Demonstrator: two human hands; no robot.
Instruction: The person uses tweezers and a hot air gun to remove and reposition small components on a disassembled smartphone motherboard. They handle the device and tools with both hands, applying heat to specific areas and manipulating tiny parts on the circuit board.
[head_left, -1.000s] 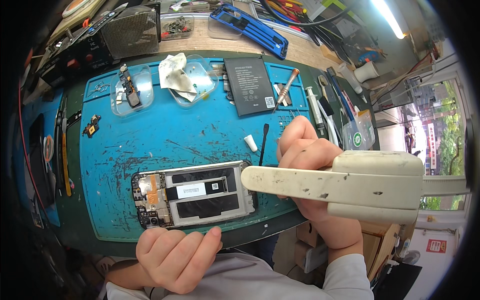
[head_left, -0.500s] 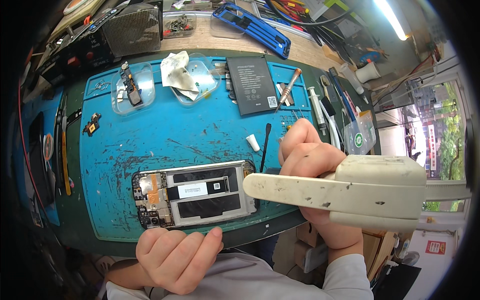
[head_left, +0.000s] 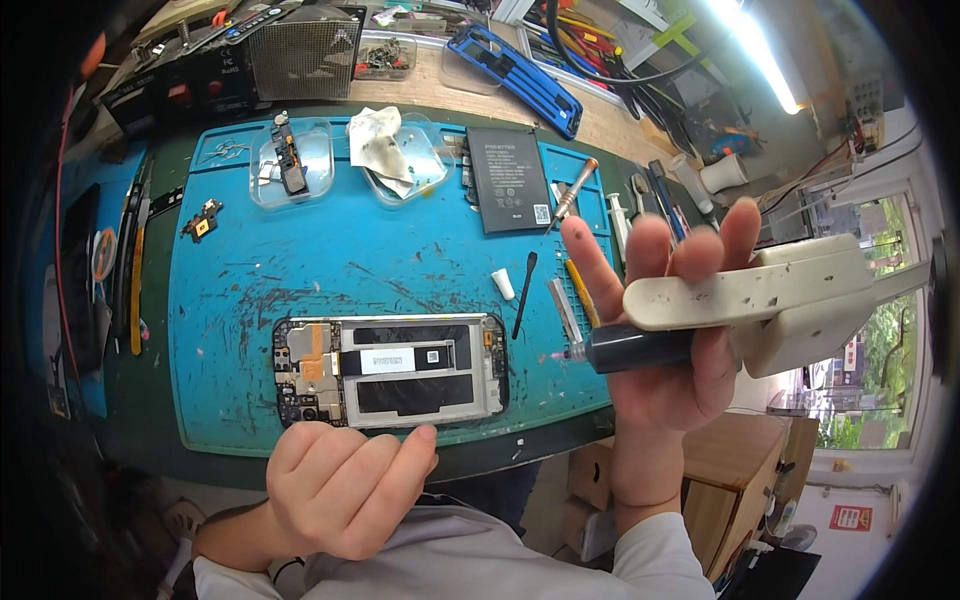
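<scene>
An opened smartphone [head_left: 400,372] lies flat on the blue work mat, its circuit board and inner frame bare. My left hand [head_left: 345,490] is curled into a fist at the phone's near edge; whatever it may hold is hidden. On the right, my right hand [head_left: 650,405] is palm up, its fingers raised behind a cream-coloured dispensing gun [head_left: 815,315]. The gun's black barrel [head_left: 640,350] lies across the palm, with a narrow pinkish tip pointing left toward the phone. Between phone and gun lie a black spudger [head_left: 524,295] and a small white cap [head_left: 503,285].
Behind the phone are a black battery [head_left: 508,180], a screwdriver [head_left: 575,190], and a clear tray [head_left: 320,185] holding a phone part. A crumpled cloth [head_left: 379,150] covers part of another tray. A blue phone shell [head_left: 520,80] lies farther back. The mat's near edge [head_left: 460,440] runs below the phone.
My right hand has turned palm up and its fingers have spread upward, bringing the gun's black barrel and tip into sight. My left fist looks much the same. The view has shifted slightly.
</scene>
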